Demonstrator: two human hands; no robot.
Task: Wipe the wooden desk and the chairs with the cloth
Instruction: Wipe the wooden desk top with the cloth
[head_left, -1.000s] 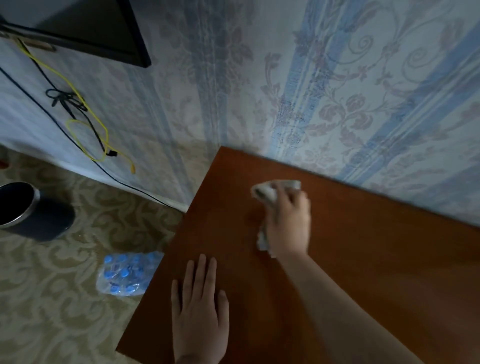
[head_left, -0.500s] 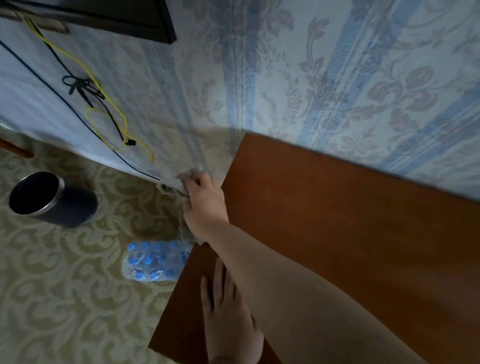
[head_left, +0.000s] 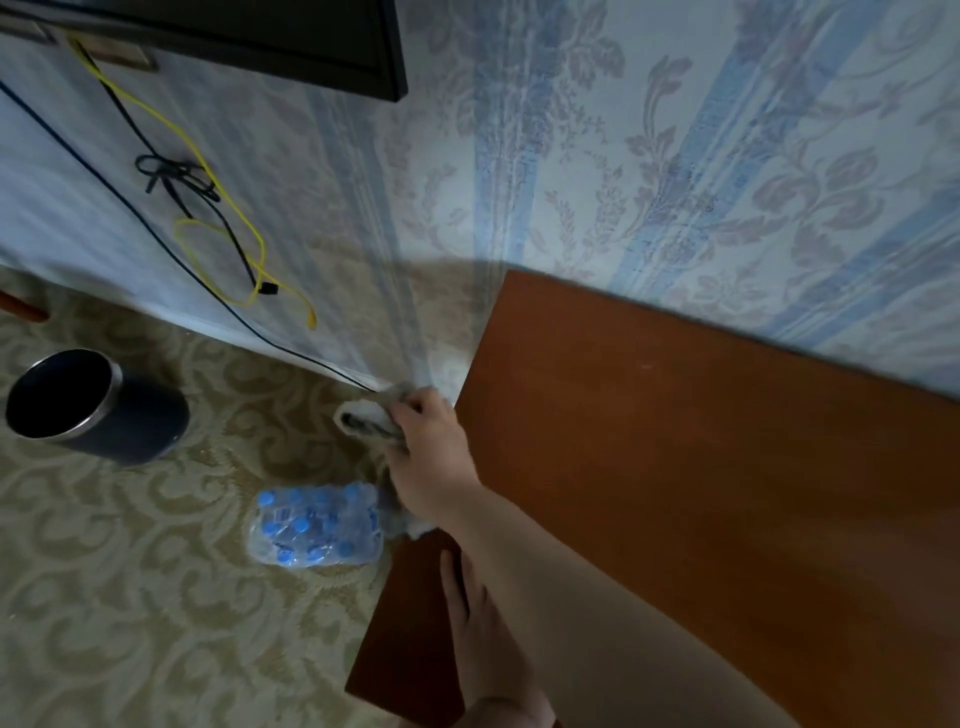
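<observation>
I am in the middle of wiping the reddish-brown wooden bench (head_left: 701, 467), and I judge the step in hand to be its left side edge, near the corner by the wall. My right hand (head_left: 434, 462) is out over that edge, its fingers curled round the crumpled pale grey cloth (head_left: 363, 418), which bunches out past my knuckles towards the floor, with another tuft showing below my wrist. The cloth sits just beside the bench edge; whether it presses on the side face I cannot tell, since my hand covers that spot. My left hand (head_left: 483, 623) lies flat on the near left part of the bench top, fingers straight and close together, partly hidden under my right forearm, steadying me. Next, I think, the cloth should run along this edge towards me and then return to the top. The shrink-wrapped pack of blue-capped water bottles (head_left: 317, 525) on the patterned carpet lies right below, so I should keep clear of it.
</observation>
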